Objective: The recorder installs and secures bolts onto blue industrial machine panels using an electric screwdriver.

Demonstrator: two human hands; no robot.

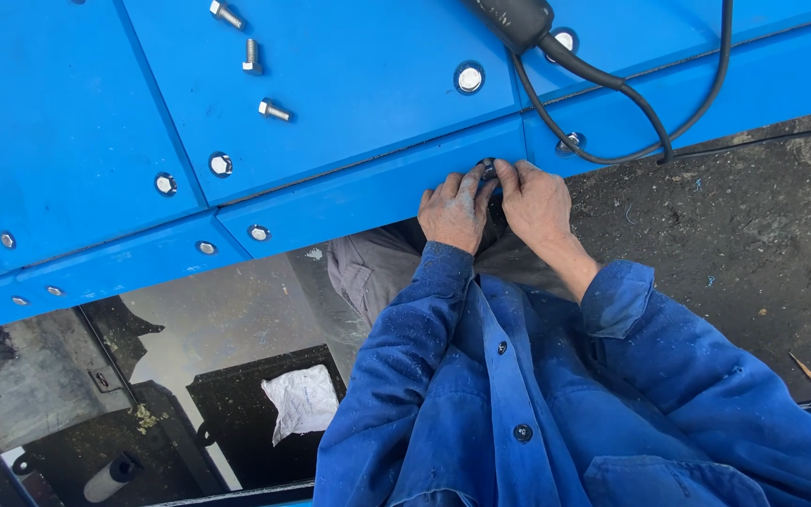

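Pinching a small steel bolt with washer (488, 169) at the lower lip of the sloping blue metal panel (349, 113), the left hand (455, 212) and right hand (539, 201) close their fingers around it. It could slip off that edge into the dark gap below. A black cable (612, 103) crowds above; 3 loose silver bolts (251, 58) lie well apart.

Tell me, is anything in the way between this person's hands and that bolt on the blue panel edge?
Nothing visible is. The left hand and right hand already meet at the bolt on the blue panel, fingertips touching it. The black cable loops just right of it, clear of the fingers.
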